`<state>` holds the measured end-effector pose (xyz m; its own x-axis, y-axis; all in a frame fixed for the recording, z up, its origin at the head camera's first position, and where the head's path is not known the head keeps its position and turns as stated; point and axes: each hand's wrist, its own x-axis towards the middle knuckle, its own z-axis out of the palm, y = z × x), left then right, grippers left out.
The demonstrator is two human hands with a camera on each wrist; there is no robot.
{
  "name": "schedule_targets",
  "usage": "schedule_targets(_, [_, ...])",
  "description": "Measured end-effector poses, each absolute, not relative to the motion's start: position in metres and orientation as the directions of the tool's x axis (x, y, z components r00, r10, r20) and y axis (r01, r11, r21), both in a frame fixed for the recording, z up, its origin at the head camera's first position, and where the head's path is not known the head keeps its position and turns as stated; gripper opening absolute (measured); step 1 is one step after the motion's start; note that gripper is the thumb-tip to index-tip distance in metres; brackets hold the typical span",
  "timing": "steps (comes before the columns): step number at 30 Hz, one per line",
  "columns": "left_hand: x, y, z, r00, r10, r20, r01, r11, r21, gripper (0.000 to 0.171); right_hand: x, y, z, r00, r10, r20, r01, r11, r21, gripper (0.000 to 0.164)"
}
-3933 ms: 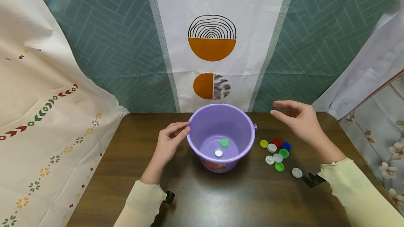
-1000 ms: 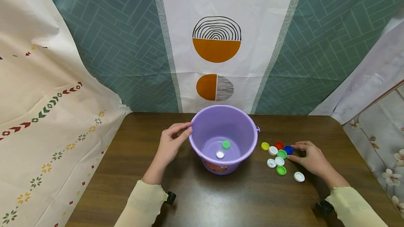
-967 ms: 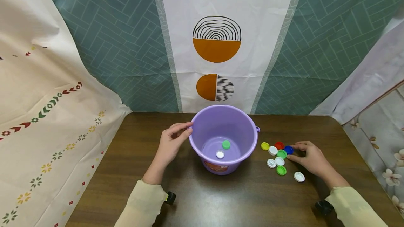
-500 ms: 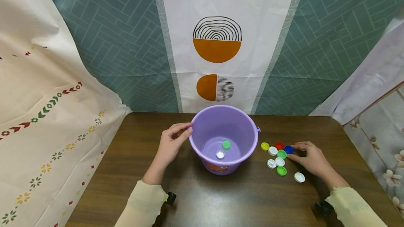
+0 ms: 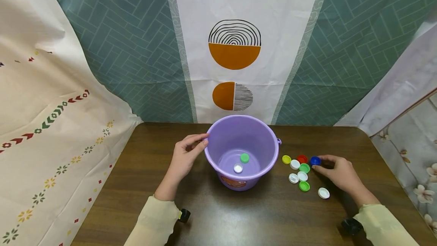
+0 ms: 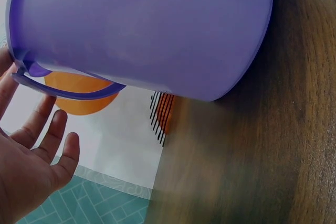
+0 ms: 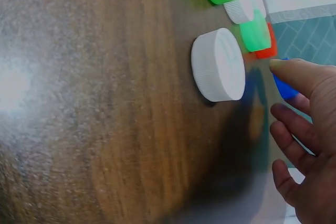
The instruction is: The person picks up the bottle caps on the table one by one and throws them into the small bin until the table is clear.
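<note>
A purple bucket (image 5: 242,139) stands upright on the table, with a green bottle cap (image 5: 244,158) and a white bottle cap (image 5: 238,168) on its floor. My left hand (image 5: 182,158) pinches the bucket's left rim between thumb and fingers. In the left wrist view the bucket's handle (image 6: 79,94) hangs beside those fingers. To the right, my right hand (image 5: 341,172) pinches a blue bottle cap (image 5: 315,161) between thumb and index finger, low over the table. In the right wrist view the thumb partly hides the blue cap, and the other fingers are loosely bent.
Left of the right hand lie several loose caps: a red cap (image 5: 302,159), a yellow cap (image 5: 286,159), green and white ones. A lone white cap (image 5: 323,193) sits nearer the front. Patterned cloth (image 5: 153,67) hangs behind the wooden table (image 5: 222,219).
My right hand has come down from the air to the caps and taken hold of the blue one, shifting it slightly right, away from the group. The left hand stays on the bucket rim.
</note>
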<state>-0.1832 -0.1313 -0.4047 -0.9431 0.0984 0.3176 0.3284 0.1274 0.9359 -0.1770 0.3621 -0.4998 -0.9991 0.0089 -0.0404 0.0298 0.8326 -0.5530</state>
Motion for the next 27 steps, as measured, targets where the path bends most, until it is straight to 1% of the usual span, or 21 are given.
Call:
schedule_targets(6, [-0.192,-0.136,-0.424,-0.942,0.088,0.323,0.332,0.142,0.932,0.025,-0.176,0.361,-0.492,-0.998,0.036,0.056,-0.004,0.806,-0.593,0.056])
schedule_targets(9, [-0.193,-0.137,-0.427,-0.941,0.086,0.327,0.337,0.153,0.929,0.025,-0.178,0.359,-0.487,-0.993,0.054,0.109,-0.024,0.794,-0.608,0.052])
schedule_targets(12, [-0.192,-0.137,-0.424,-0.941,0.090,0.325,0.336,0.152,0.930,0.025,-0.179,0.356,-0.482,-0.987,0.061,0.152,-0.047,0.782,-0.622,0.047])
schedule_targets(17, [-0.184,-0.133,-0.408,-0.941,0.101,0.324,0.335,0.139,0.932,0.027,-0.182,0.351,-0.473,-0.975,0.069,0.212,-0.087,0.758,-0.646,0.041])
schedule_targets(22, [-0.179,-0.131,-0.399,-0.945,0.103,0.311,0.324,0.160,0.932,0.027,-0.185,0.344,-0.465,-0.967,0.105,0.232,-0.080,0.741,-0.667,0.041])
schedule_targets(27, [-0.179,-0.131,-0.398,-0.947,0.106,0.304,0.318,0.161,0.934,0.028,-0.188,0.333,-0.456,-0.965,0.141,0.222,-0.060,0.703,-0.709,0.041])
